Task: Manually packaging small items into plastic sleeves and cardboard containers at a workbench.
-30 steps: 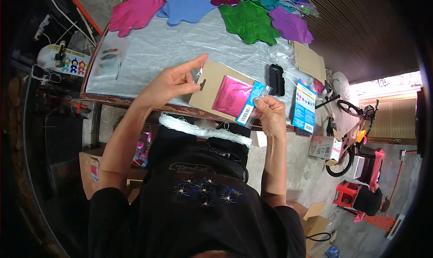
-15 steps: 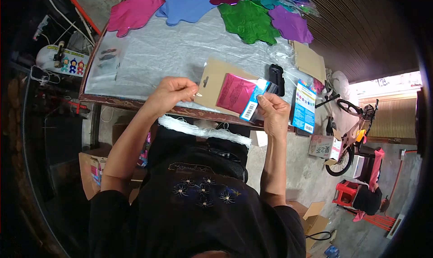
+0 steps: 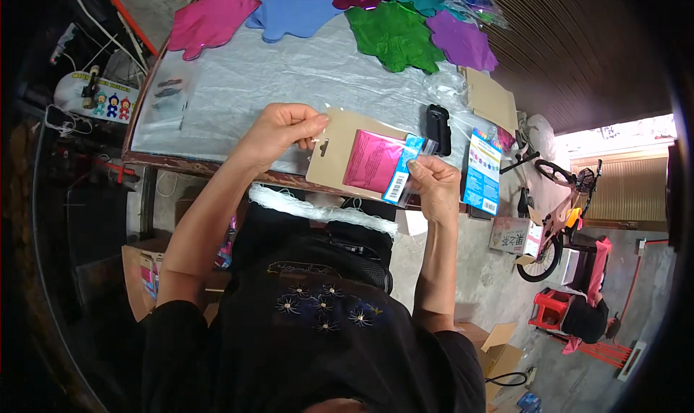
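A flat package [image 3: 336, 142] lies slanted between my two hands over the table's near edge. It has a brown card back with a hang hole, a folded pink foil piece [image 3: 374, 160] and a blue printed strip with a barcode, all in a clear plastic sleeve. My left hand [image 3: 285, 132] pinches the upper corner of the package at the hang-hole end. At the opposite end, the thumb and fingers of my right hand [image 3: 435, 185] grip the clear plastic beside the blue strip.
Flat foil balloons in pink [image 3: 210, 24], blue [image 3: 293, 14], green [image 3: 396, 37] and purple [image 3: 463, 41] line the far side of the table [image 3: 238, 99]. A black case [image 3: 438, 130], a blue printed card [image 3: 483, 171] and brown cards [image 3: 491, 99] lie at the right. Beyond stands a bicycle [image 3: 553, 232].
My left hand has shifted up from beside the hang hole to the upper corner of the package. The hang-hole end has dipped slightly, and my right hand keeps its grip.
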### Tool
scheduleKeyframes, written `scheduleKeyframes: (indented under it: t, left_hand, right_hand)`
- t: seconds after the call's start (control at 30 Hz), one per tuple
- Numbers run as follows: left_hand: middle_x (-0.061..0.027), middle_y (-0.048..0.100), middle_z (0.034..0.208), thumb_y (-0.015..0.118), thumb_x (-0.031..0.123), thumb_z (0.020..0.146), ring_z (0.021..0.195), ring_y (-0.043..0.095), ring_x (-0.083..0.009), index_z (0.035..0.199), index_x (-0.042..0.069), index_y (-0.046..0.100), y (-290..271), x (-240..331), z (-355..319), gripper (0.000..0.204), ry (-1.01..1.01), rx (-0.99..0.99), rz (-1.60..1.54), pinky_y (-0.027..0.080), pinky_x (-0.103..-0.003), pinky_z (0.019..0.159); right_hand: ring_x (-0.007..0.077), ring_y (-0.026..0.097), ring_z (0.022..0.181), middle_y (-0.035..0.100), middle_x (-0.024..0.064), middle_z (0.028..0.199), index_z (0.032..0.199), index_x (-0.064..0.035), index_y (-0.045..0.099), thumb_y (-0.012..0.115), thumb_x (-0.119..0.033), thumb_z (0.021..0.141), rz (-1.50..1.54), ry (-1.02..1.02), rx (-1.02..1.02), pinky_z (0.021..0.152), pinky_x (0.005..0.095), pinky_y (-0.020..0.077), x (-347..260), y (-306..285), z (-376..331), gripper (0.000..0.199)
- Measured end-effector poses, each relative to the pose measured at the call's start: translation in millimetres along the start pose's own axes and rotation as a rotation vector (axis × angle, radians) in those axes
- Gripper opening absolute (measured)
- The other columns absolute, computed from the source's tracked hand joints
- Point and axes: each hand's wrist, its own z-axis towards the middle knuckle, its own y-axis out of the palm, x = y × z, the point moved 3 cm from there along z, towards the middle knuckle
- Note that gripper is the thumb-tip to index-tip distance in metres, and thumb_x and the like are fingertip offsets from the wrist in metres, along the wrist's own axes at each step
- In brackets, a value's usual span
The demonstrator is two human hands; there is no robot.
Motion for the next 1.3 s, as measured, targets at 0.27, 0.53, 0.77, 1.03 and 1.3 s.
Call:
scheduleKeyframes:
  t: [0.27,0.53,0.77,1.03,1.3]
  left_hand:
    - [-0.0011,0.066,0.079,0.066,0.023,0.095,0.074,0.059,-0.0064,0.094,0.001,0.07,10.9,0.9,-13.5,0.023,-0.161,0.146,-0.257,0.047,-0.022,0.068]
    - [-0.0031,0.069,0.079,0.071,0.02,0.091,0.068,0.059,-0.0073,0.094,0.0,0.071,13.4,-5.3,-23.3,0.02,-0.101,0.069,-0.011,0.048,-0.022,0.065]
    - [-0.0066,0.068,0.105,0.08,0.018,0.082,0.097,0.062,-0.0118,0.127,-0.001,0.06,14.7,-1.0,-25.3,0.053,-0.064,-0.035,-0.165,0.049,-0.026,0.087]
    - [-0.0167,0.034,0.152,0.096,0.024,0.053,0.138,0.035,-0.026,0.156,0.006,0.016,41.6,14.7,-36.5,0.131,0.224,-0.122,0.192,0.027,-0.04,0.114]
    - [-0.0155,0.032,0.154,0.098,0.029,0.047,0.142,0.032,-0.0283,0.154,0.005,0.02,56.3,13.5,-25.5,0.135,0.424,-0.06,0.515,0.026,-0.038,0.115]
  right_hand:
    - [0.0139,0.067,0.066,0.072,0.0089,0.083,0.092,0.0024,0.071,0.07,-0.002,0.087,0.126,0.009,0.047,0.059,0.0264,0.0573,5.7,-4.0,2.4,0.007]
    - [0.0147,0.068,0.071,0.072,0.0093,0.085,0.094,0.0025,0.07,0.071,-0.002,0.087,0.229,-0.025,0.114,0.062,0.0287,0.0583,9.2,3.1,6.0,0.008]
    - [0.0136,0.068,0.075,0.072,0.0086,0.087,0.093,0.0023,0.07,0.071,-0.001,0.087,0.167,-0.05,0.119,0.068,0.0274,0.0566,7.4,0.1,9.2,0.007]
    - [0.0106,0.067,0.074,0.072,0.0051,0.088,0.093,-0.0014,0.071,0.07,-0.008,0.089,0.306,0.075,0.007,0.07,0.0259,0.0548,28.9,9.5,23.2,0.007]
    - [0.0076,0.061,0.063,0.069,0.0028,0.08,0.09,-0.0011,0.071,0.071,-0.008,0.089,0.344,0.12,-0.009,0.058,0.0233,0.0495,18.9,38.4,25.0,0.007]
